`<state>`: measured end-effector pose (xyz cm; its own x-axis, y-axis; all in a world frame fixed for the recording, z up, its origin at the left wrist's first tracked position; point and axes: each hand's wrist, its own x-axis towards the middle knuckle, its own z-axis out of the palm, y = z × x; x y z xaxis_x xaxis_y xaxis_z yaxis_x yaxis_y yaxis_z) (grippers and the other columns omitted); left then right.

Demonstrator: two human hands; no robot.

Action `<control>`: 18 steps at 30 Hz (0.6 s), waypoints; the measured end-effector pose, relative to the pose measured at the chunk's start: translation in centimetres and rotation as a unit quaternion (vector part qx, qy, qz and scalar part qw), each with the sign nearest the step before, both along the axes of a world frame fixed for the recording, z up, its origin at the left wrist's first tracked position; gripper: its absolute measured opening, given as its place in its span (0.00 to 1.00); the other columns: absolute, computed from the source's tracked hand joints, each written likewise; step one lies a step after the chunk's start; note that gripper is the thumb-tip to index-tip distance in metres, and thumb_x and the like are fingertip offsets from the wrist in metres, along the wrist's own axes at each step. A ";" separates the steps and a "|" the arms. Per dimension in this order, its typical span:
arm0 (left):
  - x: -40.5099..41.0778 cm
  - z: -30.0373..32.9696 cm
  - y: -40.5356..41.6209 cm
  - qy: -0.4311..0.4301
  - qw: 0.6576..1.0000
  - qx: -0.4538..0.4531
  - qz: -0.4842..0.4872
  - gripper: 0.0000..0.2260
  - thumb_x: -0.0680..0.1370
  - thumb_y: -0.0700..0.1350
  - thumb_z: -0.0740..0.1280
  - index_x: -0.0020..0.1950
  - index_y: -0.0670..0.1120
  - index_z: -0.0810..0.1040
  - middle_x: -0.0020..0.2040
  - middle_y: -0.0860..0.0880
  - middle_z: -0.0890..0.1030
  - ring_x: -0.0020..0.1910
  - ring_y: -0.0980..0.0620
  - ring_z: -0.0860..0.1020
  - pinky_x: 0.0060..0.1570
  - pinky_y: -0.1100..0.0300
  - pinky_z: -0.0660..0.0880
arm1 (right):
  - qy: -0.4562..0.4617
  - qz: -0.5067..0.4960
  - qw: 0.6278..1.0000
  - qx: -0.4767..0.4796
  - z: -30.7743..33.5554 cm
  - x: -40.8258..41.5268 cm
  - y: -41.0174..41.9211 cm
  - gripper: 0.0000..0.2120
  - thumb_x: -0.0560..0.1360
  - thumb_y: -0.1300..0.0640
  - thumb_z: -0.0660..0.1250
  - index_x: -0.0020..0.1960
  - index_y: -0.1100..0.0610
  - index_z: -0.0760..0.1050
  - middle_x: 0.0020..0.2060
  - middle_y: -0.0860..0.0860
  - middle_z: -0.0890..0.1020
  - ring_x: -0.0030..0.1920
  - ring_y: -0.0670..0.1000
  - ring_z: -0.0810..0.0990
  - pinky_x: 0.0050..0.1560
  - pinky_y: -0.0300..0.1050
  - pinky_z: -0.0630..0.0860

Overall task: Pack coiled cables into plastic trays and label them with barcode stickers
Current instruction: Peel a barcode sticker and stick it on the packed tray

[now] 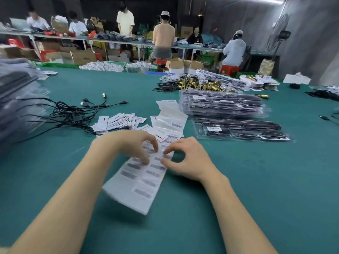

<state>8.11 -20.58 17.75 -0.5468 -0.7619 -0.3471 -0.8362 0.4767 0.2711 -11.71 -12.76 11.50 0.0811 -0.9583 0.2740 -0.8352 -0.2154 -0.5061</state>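
Observation:
A white sheet of barcode stickers (139, 182) lies on the green table in front of me, its near end lifted and blurred. My left hand (132, 143) has curled fingers and pinches the sheet's far part. My right hand (187, 158) pinches at the sheet's right edge with thumb and forefinger. A clear plastic tray (240, 130) holding a black cable and bearing a barcode label lies to the right. Behind it stands a stack of packed trays (222, 104). Loose black cables (73, 110) sprawl at the left.
Small white cards (117, 121) and empty sticker backing (170, 120) lie beyond my hands. Brass parts (200, 84) and more packs sit further back. A blurred stack of trays (16, 99) rises at the far left. People work at benches behind.

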 end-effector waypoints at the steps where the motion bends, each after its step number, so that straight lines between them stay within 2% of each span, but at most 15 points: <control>1: 0.2 0.4 0.1 -0.027 1.000 -0.005 0.010 0.18 0.73 0.48 0.74 0.59 0.63 0.76 0.62 0.59 0.72 0.61 0.53 0.73 0.62 0.54 0.70 | 0.023 0.017 1.000 0.003 0.0 0.7 0.1 0.17 0.66 0.33 0.71 0.51 0.40 0.83 0.52 0.37 0.81 0.59 0.44 0.70 0.64 0.49 0.70; 3: 0.4 1.0 0.2 -0.066 0.997 -0.047 0.018 0.13 0.76 0.48 0.70 0.59 0.61 0.77 0.63 0.55 0.75 0.56 0.53 0.75 0.57 0.57 0.71 | 0.047 0.041 0.998 0.004 0.0 2.3 0.1 0.19 0.66 0.31 0.70 0.53 0.38 0.81 0.54 0.36 0.78 0.61 0.43 0.68 0.67 0.48 0.67; 5: -0.3 1.1 0.0 -0.034 0.992 -0.117 0.022 0.09 0.79 0.50 0.66 0.59 0.58 0.78 0.64 0.55 0.77 0.57 0.53 0.75 0.58 0.56 0.71 | 0.057 0.059 0.997 -0.004 -0.2 3.5 0.2 0.20 0.67 0.30 0.69 0.54 0.37 0.81 0.55 0.36 0.77 0.62 0.43 0.67 0.67 0.47 0.65; 7: -1.9 0.6 -0.5 0.071 0.982 -0.169 0.035 0.08 0.79 0.53 0.64 0.56 0.55 0.78 0.59 0.57 0.80 0.55 0.53 0.78 0.58 0.53 0.75 | 0.054 0.077 0.996 -0.005 -0.3 4.1 0.2 0.19 0.67 0.31 0.68 0.54 0.36 0.81 0.55 0.36 0.76 0.63 0.42 0.66 0.67 0.45 0.64; 9: -3.7 -0.5 -0.7 0.199 0.962 -0.180 0.054 0.07 0.79 0.55 0.64 0.50 0.54 0.79 0.50 0.59 0.82 0.48 0.56 0.79 0.52 0.55 0.76 | 0.030 0.088 0.996 -0.005 -0.2 4.0 0.2 0.16 0.69 0.33 0.67 0.52 0.38 0.82 0.53 0.36 0.77 0.60 0.41 0.68 0.65 0.46 0.66; 12: -4.7 -3.8 -0.4 0.377 0.907 -0.159 0.099 0.10 0.80 0.51 0.66 0.43 0.47 0.79 0.40 0.54 0.82 0.36 0.58 0.77 0.43 0.58 0.72 | -0.026 0.099 0.995 -0.004 -0.1 3.2 0.4 0.12 0.71 0.41 0.65 0.44 0.44 0.84 0.47 0.36 0.81 0.54 0.42 0.73 0.59 0.49 0.72; 15: -3.9 -6.5 -0.1 0.464 0.861 -0.181 0.100 0.13 0.80 0.49 0.67 0.38 0.45 0.77 0.33 0.52 0.80 0.34 0.52 0.78 0.38 0.59 0.73 | -0.068 0.098 0.993 0.001 -0.1 2.8 0.4 0.14 0.70 0.44 0.61 0.40 0.49 0.83 0.43 0.38 0.83 0.52 0.45 0.76 0.57 0.49 0.74; 17: -3.7 -6.3 -0.3 0.502 0.834 -0.204 0.103 0.14 0.79 0.51 0.66 0.36 0.47 0.76 0.32 0.52 0.79 0.33 0.52 0.77 0.34 0.65 0.70 | -0.077 0.093 0.993 0.003 -0.2 2.8 0.2 0.16 0.70 0.43 0.61 0.39 0.50 0.83 0.40 0.41 0.84 0.52 0.46 0.76 0.56 0.47 0.75; 18: -3.6 -5.9 -0.4 0.505 0.829 -0.214 0.105 0.14 0.78 0.53 0.65 0.35 0.48 0.76 0.31 0.52 0.79 0.33 0.52 0.77 0.34 0.65 0.70 | -0.081 0.091 0.993 0.004 -0.2 2.9 0.1 0.16 0.70 0.42 0.61 0.38 0.50 0.83 0.39 0.42 0.84 0.51 0.46 0.76 0.55 0.47 0.75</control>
